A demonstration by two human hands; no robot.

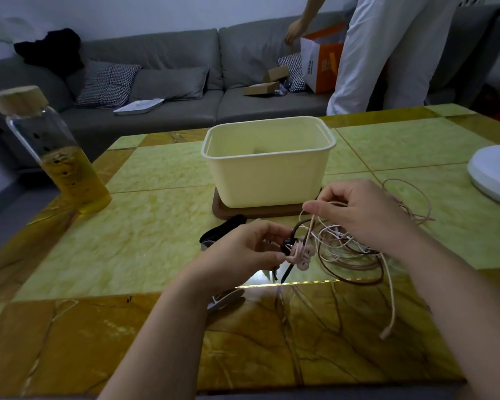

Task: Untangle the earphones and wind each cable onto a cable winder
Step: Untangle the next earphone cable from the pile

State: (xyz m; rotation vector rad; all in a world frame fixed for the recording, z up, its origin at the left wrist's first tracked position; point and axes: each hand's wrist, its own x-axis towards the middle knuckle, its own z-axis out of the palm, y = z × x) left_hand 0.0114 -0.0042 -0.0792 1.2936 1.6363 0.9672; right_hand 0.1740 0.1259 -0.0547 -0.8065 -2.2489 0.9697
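Left grip (243,252): fingers curled, pinching a small knot of pink earbuds (299,255) and a black piece, just above the table (156,226).
Right grip (367,215): thumb and forefinger pinch one pale pink strand.
Earphone cables (350,249): thin and round, pale pink and dark brown, tangled in loose loops under the right grip; a pink plug end (386,333) lies nearer.
Table: glossy, yellow-green and amber stone pattern.
Tub (269,168): cream plastic, rounded corners, behind the hands.
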